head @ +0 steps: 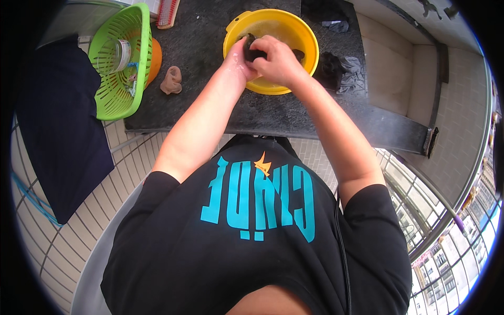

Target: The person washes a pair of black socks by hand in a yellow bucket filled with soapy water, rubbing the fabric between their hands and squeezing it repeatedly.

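Observation:
A yellow plastic basin with cloudy water in it stands on a black stone counter. Over the basin, my left hand and my right hand both grip a bunched black cloth, perhaps a sock. Bits of white suds cling to my left wrist. Another dark cloth piece shows behind my right hand, inside the basin. The fingers of my left hand are partly hidden by the cloth.
A green slotted basket holding a clear jar stands at left, by an orange container. A beige thin sock and a red-bristled brush lie nearby. Black cloth and grey cloth lie right, near a sink.

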`<action>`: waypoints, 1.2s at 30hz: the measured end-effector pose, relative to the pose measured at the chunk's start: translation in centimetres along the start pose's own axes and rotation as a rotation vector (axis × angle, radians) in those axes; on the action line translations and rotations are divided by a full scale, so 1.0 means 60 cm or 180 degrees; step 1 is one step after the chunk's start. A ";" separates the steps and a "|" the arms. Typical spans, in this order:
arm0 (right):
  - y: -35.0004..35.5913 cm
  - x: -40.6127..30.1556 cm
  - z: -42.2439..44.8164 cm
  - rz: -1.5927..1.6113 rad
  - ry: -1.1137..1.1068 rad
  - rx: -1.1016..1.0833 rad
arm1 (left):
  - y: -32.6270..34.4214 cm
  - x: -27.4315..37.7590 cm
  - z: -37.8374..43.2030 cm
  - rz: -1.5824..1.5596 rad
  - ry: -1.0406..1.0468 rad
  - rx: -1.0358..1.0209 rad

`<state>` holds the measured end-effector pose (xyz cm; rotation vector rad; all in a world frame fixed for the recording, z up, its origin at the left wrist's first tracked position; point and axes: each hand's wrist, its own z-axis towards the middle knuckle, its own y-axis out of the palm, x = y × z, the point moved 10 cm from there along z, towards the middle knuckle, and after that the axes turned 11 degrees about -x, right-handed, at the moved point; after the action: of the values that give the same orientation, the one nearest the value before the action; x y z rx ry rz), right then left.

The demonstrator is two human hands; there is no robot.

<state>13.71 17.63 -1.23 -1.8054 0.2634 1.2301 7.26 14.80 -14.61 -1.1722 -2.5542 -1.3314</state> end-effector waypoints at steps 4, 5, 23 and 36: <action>0.008 -0.060 -0.016 0.0096 -0.0329 0.0350 | 0.052 0.002 -0.007 -0.0239 0.0366 -0.0461; -0.001 -0.051 -0.010 -0.0074 -0.0465 0.0567 | 0.049 0.000 0.015 -0.0173 0.0327 -0.0699; -0.031 0.114 0.025 -0.1846 0.0338 0.0558 | 0.013 0.012 -0.020 0.0454 -0.0056 0.0633; 0.012 0.101 0.026 0.0449 0.0813 0.0472 | 0.043 -0.003 0.016 0.0175 -0.0303 -0.0088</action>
<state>15.19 20.20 -6.79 -1.8372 0.6198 1.0437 9.31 16.30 -13.48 -1.3317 -2.5540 -1.3349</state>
